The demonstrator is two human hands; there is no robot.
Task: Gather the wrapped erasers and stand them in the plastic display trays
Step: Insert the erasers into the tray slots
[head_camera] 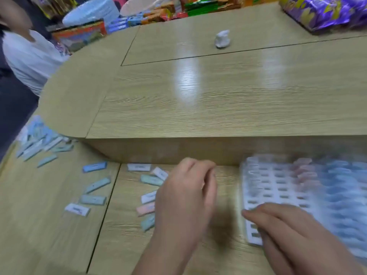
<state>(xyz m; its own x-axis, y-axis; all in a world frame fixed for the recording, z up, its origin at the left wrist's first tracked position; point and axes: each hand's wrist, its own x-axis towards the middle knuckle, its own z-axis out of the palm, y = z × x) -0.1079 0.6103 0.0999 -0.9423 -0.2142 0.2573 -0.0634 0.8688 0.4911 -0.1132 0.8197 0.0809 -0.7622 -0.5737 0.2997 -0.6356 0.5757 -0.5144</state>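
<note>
Head view blurred; left hand [186, 195] curled, hold indiscernible; right hand [294, 231] flat, released, on tray [278, 187]; erasers [341, 195] smeared

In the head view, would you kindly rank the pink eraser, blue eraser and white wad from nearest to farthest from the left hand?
1. Pink eraser, just left of the left hand.
2. Blue eraser, farther to the left.
3. White wad, far back on the upper counter.
</note>
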